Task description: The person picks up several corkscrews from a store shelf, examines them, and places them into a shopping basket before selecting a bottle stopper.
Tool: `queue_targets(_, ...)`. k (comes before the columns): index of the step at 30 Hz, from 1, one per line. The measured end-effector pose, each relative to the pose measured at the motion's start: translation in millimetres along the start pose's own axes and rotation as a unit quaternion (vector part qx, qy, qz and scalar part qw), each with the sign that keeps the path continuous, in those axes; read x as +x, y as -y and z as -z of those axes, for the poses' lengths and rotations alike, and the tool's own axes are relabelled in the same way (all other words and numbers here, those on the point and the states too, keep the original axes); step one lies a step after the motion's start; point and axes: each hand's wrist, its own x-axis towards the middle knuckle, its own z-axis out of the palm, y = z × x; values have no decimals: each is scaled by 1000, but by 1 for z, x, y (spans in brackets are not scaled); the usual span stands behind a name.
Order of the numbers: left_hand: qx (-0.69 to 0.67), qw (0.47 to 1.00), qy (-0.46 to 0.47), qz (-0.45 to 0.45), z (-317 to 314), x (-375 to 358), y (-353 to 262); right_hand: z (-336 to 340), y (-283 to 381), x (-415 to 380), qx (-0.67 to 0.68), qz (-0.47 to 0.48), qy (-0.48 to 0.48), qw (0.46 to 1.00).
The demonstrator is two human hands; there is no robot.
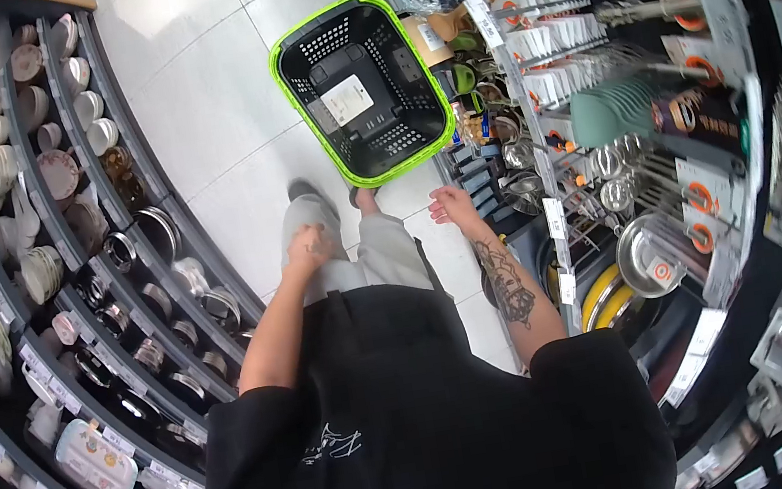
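My left hand point(309, 246) hangs in front of my left thigh, over the light grey trousers point(373, 247). Its fingers are curled in, and no object shows in them. My right hand point(452, 205) is out to the side of my right leg, near the lower racks on the right, fingers loosely bent and apart with nothing in them. Ahead of my feet is a black shopping basket point(405, 65) with a bright green rim. A white label or sheet point(347, 99) lies on its bottom. Neither hand touches the basket.
Shelves point(152, 164) of bowls, plates and pans line the left side. On the right, racks hold green utensils point(609, 115), a steel pan or bowl point(650, 254) and yellow-rimmed pans point(605, 300). Pale floor tiles point(205, 80) run along the aisle between them.
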Motion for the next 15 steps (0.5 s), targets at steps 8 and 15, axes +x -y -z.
queue_targets(8, 62, 974, 216, 10, -13, 29, 1, -30, 0, 89, -191, -106, -14, 976)
queue_targets(15, 124, 971, 200, -25, 7, 70, 16, -112, 38, 198, -176, -45, 17, 983)
